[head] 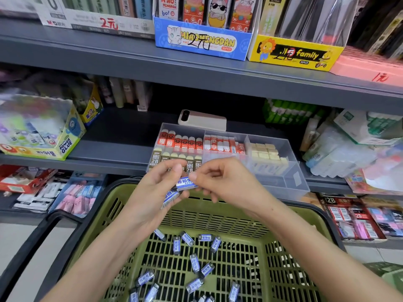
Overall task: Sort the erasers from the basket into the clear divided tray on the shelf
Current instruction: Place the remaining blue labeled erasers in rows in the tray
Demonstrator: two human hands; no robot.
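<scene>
- Now, in the head view, my left hand [157,192] is curled round a few blue-and-white erasers [170,196], with fingers and thumb closed on them; how many I hold I cannot tell.
- My right hand [222,179] pinches one eraser [185,184] between thumb and fingertips, just above the ones in my left hand.
- Both hands meet over the far rim of the basket [218,219], in front of the tray [283,182].
- The basket is green and slotted with a black rim, and loose erasers [195,262] of the same blue-and-white kind lie scattered on its floor.
- The clear tray sits on the shelf [113,149] behind my hands.
- Its back left compartment holds red erasers [181,140], and the back middle one holds red-and-white erasers [220,144].
- The right compartment holds cream erasers [266,153], and the front left one holds brown 2B erasers [157,159], partly hidden by my fingers.
- A phone [202,120] lies on the shelf just behind the tray.
</scene>
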